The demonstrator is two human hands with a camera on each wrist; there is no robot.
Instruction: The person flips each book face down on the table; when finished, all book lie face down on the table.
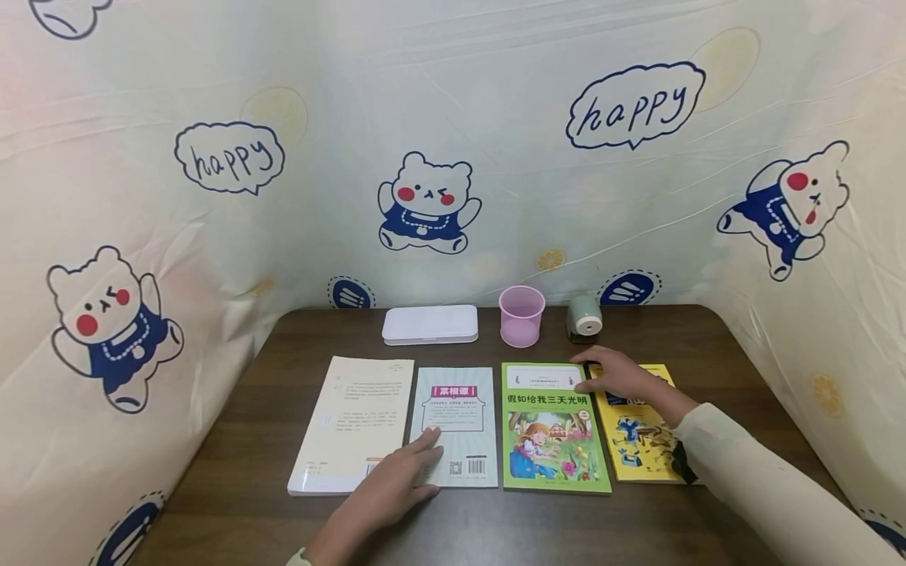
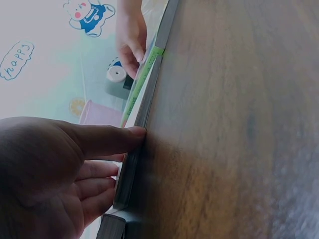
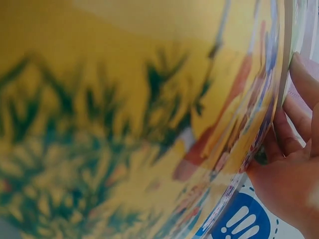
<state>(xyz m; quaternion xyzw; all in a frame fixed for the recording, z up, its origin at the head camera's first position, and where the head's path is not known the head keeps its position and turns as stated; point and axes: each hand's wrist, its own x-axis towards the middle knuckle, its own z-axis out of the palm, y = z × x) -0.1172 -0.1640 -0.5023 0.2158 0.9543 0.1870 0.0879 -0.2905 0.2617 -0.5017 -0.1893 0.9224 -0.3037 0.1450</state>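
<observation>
Four books lie side by side. My left hand (image 1: 392, 483) rests at the lower left of the light blue book (image 1: 456, 440), fingers extended over its cover. The left wrist view shows the thumb (image 2: 109, 139) along that book's near edge. To its left is a cream book (image 1: 357, 424). My right hand (image 1: 623, 376) lies over the top of the yellow book (image 1: 640, 456), fingertips reaching the upper right corner of the green book (image 1: 555, 444). Close up in the right wrist view, the yellow cover (image 3: 149, 124) fills most of the frame, with the right-hand fingers (image 3: 294, 119) at its far edge.
Behind the books, along the back of the brown table (image 1: 233, 440), stand a white flat case (image 1: 430, 324), a pink cup (image 1: 521, 318) and a green-grey pencil sharpener (image 1: 584, 318). A printed curtain (image 1: 318, 94) with bears surrounds the table's back and sides.
</observation>
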